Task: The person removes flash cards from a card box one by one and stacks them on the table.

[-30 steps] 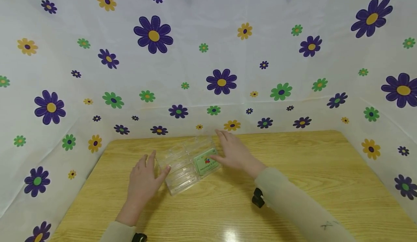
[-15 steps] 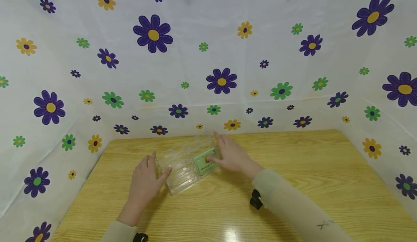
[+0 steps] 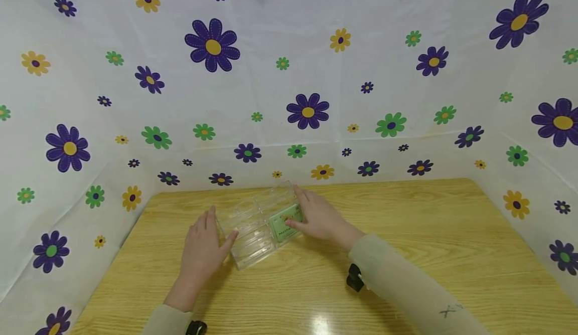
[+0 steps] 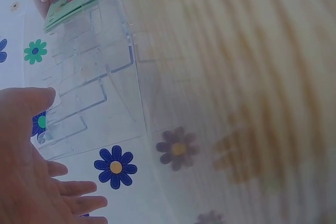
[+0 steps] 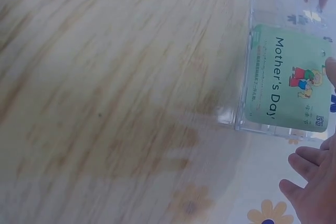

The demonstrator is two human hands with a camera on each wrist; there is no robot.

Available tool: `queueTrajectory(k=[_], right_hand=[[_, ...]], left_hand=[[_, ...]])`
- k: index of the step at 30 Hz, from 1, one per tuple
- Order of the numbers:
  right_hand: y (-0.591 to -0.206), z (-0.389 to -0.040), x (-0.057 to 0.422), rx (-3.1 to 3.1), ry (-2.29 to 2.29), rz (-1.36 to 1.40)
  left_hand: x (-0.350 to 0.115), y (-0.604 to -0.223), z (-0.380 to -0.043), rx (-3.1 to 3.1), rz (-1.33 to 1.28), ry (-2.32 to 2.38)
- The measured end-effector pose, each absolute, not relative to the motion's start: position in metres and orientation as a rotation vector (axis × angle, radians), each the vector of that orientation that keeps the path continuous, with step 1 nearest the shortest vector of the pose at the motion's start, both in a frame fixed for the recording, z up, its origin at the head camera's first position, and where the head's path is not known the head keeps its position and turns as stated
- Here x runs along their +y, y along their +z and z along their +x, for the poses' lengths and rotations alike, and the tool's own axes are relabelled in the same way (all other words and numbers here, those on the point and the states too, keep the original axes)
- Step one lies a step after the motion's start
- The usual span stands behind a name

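A clear plastic tiered card display rack (image 3: 253, 251) stands at an angle on the wooden table, between my two hands. Green cards (image 5: 286, 77), printed "Mother's Day" with small cartoon figures, sit in its lower right compartment. My left hand (image 3: 201, 248) is at the rack's left side, thumb over the front edge and fingers stretched out, as the left wrist view also shows. My right hand (image 3: 321, 217) is at the right side. Its thumb lies over the front of the cards and its other fingers extend beside the rack. Whether the thumb touches the cards, I cannot tell.
The wood-grain table (image 3: 406, 234) spreads widely to the right and in front of the rack. A white cloth (image 3: 266, 84) with purple, yellow and green flowers encloses the back and both sides. Black wrist straps (image 3: 354, 277) show at the sleeves.
My right hand has shifted slightly left, bringing its thumb further across the cards. My left hand has edged slightly closer to the rack. The rack stays in place.
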State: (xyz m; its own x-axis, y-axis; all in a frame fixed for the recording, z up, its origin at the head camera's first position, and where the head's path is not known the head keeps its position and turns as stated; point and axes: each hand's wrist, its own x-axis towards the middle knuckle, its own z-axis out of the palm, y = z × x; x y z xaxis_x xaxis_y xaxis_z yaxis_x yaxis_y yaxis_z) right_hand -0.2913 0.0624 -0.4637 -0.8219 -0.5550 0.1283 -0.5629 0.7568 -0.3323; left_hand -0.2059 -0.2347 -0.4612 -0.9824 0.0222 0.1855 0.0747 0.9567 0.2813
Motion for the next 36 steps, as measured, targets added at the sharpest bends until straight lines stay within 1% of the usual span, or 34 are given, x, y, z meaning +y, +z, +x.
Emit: queueTrajectory(k=[21, 36], right_hand=[[-0.457, -0.286, 0.067, -2.951, 0.642, 0.935], [-0.458, -0.276, 0.083, -2.939, 0.650, 0.921]], left_hand=[[-0.228, -0.454, -0.209, -2.947, -0.134, -0.307], [-0.222, -0.455, -0.218, -2.971, -0.220, -0.212]])
